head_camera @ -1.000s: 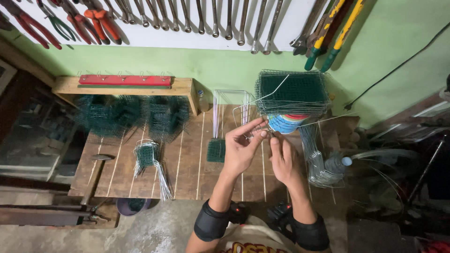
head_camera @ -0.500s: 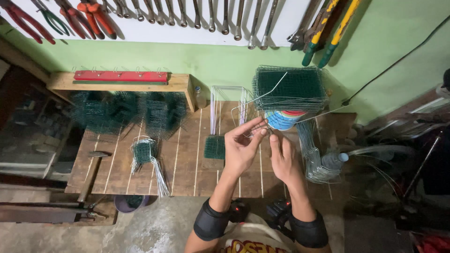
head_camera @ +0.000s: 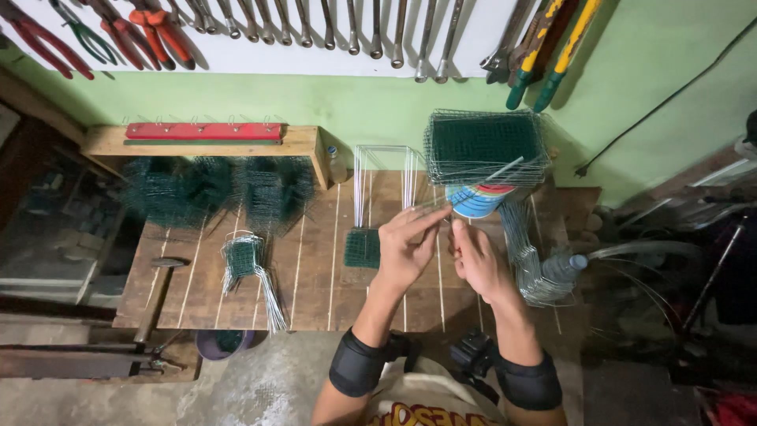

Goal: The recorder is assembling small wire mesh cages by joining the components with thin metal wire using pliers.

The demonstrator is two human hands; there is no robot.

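Head view: left hand [head_camera: 404, 251] and right hand [head_camera: 473, 256] stayed raised together over wooden workbench [head_camera: 315, 276], both pinching thin wire [head_camera: 430, 207] between fingertips; little shifted, bending continued; green mesh stack [head_camera: 485, 146] just beyond.

Pretty packed workshop here. Wooden plank tabletop [head_camera: 315, 276] with dark green mesh bundles [head_camera: 209, 189] piled along its back left edge, right under a wooden shelf [head_camera: 205, 142] carrying a red strip [head_camera: 203, 130]. A hammer [head_camera: 158, 288] lies at the left edge. Near the front left sits a small green mesh piece with wire legs [head_camera: 248, 268]. A stack of green mesh panels [head_camera: 485, 146] is at the back right corner, and a plastic bottle [head_camera: 564, 268] lies off the right edge. Pliers and wrenches [head_camera: 315, 24] hang on the wall above.
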